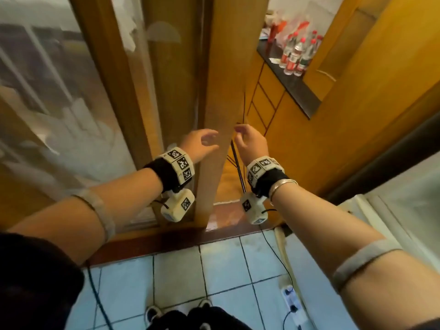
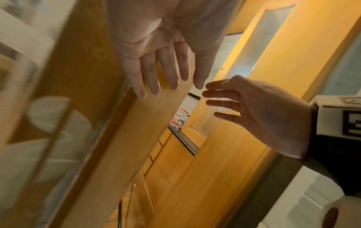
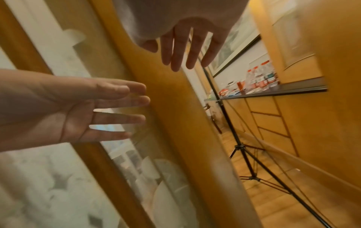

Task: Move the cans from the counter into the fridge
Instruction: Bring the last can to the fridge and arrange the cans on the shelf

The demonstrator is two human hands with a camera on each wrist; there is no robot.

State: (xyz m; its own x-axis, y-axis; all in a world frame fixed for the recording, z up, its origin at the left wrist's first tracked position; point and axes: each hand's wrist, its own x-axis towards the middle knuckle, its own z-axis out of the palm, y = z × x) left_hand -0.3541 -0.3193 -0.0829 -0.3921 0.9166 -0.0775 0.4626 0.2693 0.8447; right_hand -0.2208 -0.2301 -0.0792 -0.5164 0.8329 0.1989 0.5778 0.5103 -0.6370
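Both hands are empty. The left hand (image 1: 202,142) has its fingers (image 2: 148,77) straight and spread, close to the edge of the wooden door (image 1: 219,96); contact cannot be confirmed. The right hand (image 1: 250,142) is raised just right of that edge, its fingers (image 3: 179,50) loosely extended and holding nothing.

Location of task items: no can is identifiable in any view. The dark desk (image 1: 295,84) lies far right, beyond the doorway, and carries clear red-capped bottles (image 1: 297,54) and blurred red items; whether cans stand among them cannot be told. The white appliance (image 1: 404,191) at the near right may be the fridge; this is unconfirmed.

Probable hazards:
- Fingers trapped at the door edge if the door moves while both hands are near it
- Tripod (image 3: 242,148) legs spread across the floor past the doorway, and cables (image 1: 273,248) and a power strip (image 1: 291,298) on the tiled floor: trip risk
- Bottles stand tightly grouped; a reach past them could topple one
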